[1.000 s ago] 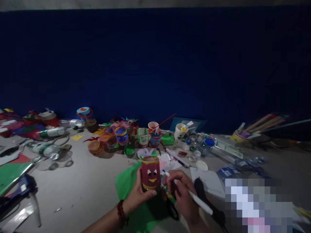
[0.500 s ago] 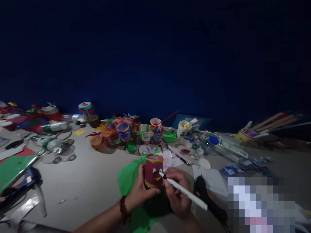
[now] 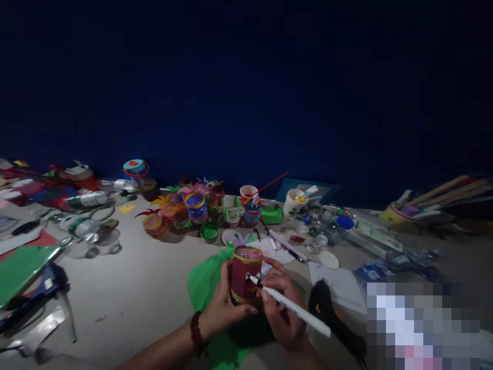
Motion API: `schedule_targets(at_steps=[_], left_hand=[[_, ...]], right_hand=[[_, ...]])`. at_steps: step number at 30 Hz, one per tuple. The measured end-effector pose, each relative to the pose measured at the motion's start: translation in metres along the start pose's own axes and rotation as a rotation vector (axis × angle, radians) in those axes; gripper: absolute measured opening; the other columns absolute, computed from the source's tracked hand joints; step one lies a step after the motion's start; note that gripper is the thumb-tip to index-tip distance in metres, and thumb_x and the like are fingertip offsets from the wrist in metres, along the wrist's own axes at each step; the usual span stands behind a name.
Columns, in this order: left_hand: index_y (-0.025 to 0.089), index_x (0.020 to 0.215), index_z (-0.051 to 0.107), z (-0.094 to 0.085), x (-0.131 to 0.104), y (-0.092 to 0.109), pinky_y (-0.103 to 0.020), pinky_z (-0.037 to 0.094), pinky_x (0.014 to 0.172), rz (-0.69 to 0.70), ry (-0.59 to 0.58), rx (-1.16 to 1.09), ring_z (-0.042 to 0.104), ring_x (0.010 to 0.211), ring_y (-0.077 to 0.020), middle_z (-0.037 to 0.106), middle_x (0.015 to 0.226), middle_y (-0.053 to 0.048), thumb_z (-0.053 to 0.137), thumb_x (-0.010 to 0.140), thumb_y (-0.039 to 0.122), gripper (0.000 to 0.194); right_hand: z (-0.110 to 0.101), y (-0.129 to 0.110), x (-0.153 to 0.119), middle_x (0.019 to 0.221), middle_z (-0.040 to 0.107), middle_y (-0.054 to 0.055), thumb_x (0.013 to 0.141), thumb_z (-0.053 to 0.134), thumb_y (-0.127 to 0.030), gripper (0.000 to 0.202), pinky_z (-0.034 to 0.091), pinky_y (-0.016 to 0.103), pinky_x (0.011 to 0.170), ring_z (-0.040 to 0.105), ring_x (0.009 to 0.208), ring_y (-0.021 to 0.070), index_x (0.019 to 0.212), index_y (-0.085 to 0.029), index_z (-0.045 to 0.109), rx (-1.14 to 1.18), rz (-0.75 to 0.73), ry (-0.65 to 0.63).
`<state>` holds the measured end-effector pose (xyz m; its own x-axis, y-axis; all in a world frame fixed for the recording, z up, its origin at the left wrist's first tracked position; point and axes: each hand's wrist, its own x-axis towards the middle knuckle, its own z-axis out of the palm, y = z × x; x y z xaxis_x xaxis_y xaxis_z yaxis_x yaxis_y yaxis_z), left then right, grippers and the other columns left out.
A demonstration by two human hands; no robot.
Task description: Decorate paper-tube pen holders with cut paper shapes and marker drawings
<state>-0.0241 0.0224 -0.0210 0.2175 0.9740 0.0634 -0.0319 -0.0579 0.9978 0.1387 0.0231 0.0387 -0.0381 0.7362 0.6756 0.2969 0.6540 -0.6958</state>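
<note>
A small dark red cup (image 3: 239,275) with yellow bands at top and bottom and a paper face is gripped in my left hand (image 3: 221,298), fingers and thumb around its left side and base. My right hand (image 3: 283,303) pinches a white marker pen (image 3: 302,314). The pen's dark collar points up and left, and its tip meets the cup's front at the eyes. A crumpled green sheet (image 3: 202,275) lies beneath my hands. Just behind the cup sits a pale purple paper cutout (image 3: 242,239).
Several decorated cups (image 3: 196,208) stand along the back, beside a green paint pot (image 3: 209,232). Plastic bottles (image 3: 79,226) and a blue glue gun (image 3: 50,285) lie left. A black-handled tool (image 3: 323,303), bottle pieces (image 3: 335,228) and a cup of sticks (image 3: 398,213) are right.
The cup has turned, carrying its face toward the right. The pen tip has shifted slightly left and down on the eyes. Both hands keep their hold.
</note>
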Motion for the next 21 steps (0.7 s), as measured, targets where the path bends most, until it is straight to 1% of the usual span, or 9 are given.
schedule_targets(at_steps=[5,10,13,17,21], left_hand=[[0.02,0.137,0.022,-0.0005,-0.0007,-0.0034,-0.051,0.039,0.109,-0.025,0.021,0.035,0.053,0.126,-0.0346,0.054,0.135,-0.017,0.085,0.058,0.044,0.104],[0.021,0.135,0.023,-0.0004,-0.0018,-0.0007,-0.048,0.041,0.109,-0.043,0.008,0.043,0.054,0.125,-0.0334,0.055,0.135,-0.016,0.085,0.058,0.043,0.101],[0.021,0.136,0.021,-0.0003,-0.0017,0.0002,-0.049,0.042,0.108,-0.048,0.009,0.04,0.055,0.123,-0.0334,0.055,0.134,-0.016,0.085,0.059,0.042,0.102],[0.021,0.135,0.026,-0.0007,-0.0005,0.0018,-0.051,0.043,0.106,-0.021,0.028,0.072,0.056,0.121,-0.0344,0.056,0.132,-0.015,0.085,0.059,0.042,0.099],[0.022,0.134,0.03,-0.0004,0.0005,0.0046,-0.052,0.043,0.105,0.017,0.048,0.12,0.056,0.12,-0.0346,0.055,0.131,-0.014,0.085,0.06,0.043,0.094]], right_hand=[[0.0022,-0.0027,0.0041,0.074,0.062,-0.001,0.079,0.054,-0.011,0.02,0.048,0.059,0.097,0.066,0.077,0.0222,0.093,-0.025,0.054,-0.053,-0.021,-0.022],[0.001,-0.0022,0.0048,0.071,0.062,-0.002,0.078,0.055,-0.012,0.02,0.049,0.06,0.096,0.065,0.073,0.0219,0.093,-0.025,0.053,-0.091,-0.024,-0.028],[-0.0001,-0.0018,0.0042,0.07,0.061,-0.002,0.078,0.054,-0.012,0.019,0.049,0.06,0.096,0.064,0.071,0.0208,0.093,-0.025,0.053,-0.078,-0.015,-0.044],[-0.0006,-0.0027,0.0026,0.072,0.06,-0.002,0.077,0.055,-0.012,0.021,0.048,0.061,0.097,0.063,0.067,0.0199,0.094,-0.025,0.053,-0.086,-0.037,-0.065],[-0.0017,-0.0079,0.0039,0.075,0.061,0.0,0.077,0.055,-0.012,0.022,0.052,0.058,0.09,0.064,0.071,0.0226,0.095,-0.025,0.054,-0.16,-0.066,-0.058]])
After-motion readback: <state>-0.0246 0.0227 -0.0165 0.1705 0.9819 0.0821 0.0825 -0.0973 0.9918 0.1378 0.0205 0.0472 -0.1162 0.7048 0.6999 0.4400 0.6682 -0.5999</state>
